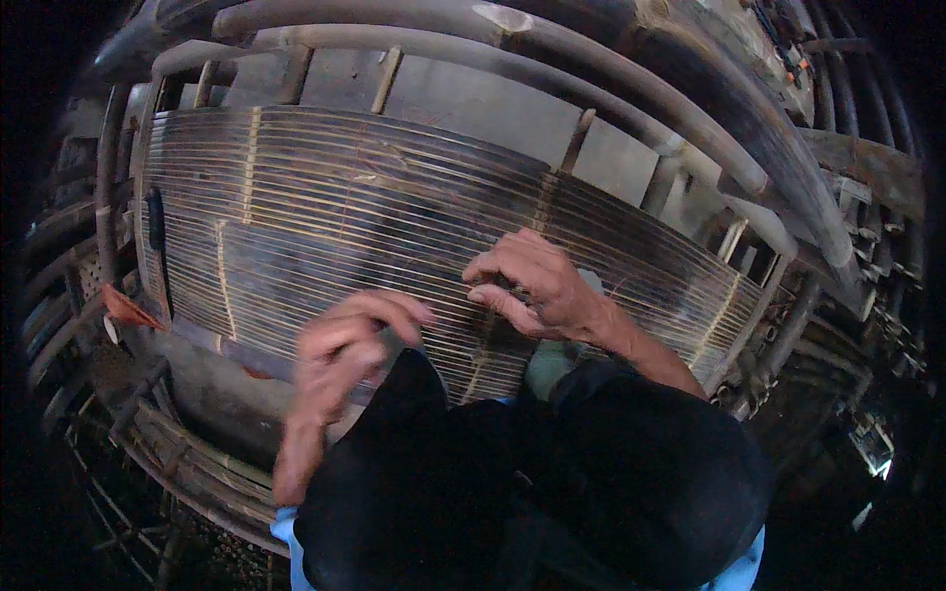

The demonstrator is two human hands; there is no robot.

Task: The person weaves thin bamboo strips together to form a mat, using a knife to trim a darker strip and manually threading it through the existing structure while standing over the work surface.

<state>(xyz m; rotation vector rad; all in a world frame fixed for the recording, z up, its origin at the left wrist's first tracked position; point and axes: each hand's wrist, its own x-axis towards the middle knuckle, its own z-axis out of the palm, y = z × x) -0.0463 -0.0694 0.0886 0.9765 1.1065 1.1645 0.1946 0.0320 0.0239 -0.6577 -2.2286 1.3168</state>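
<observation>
Below me spreads a bench top of thin bamboo slats [394, 227], running side to side with narrow gaps and lighter cross ties. My left hand [345, 340] hovers over its near part with bent fingers, smeared by motion, so its grip is unclear. To the right, my right hand [532, 286] is above the slats with curled fingers, the thumb tip close to the index finger. Whatever it pinches, if anything, is too small to make out. Thin reddish strands show faintly on the slats. My dark-clad knees [424, 443] fill the near side.
A long dark tool [156, 231] lies at the left end of the slats. Beside it hangs an orange-red piece [130, 307]. Thick curved bamboo poles [591, 59] form the far rail, with short posts [576, 143] below. More bamboo poles [187, 483] stand at the lower left.
</observation>
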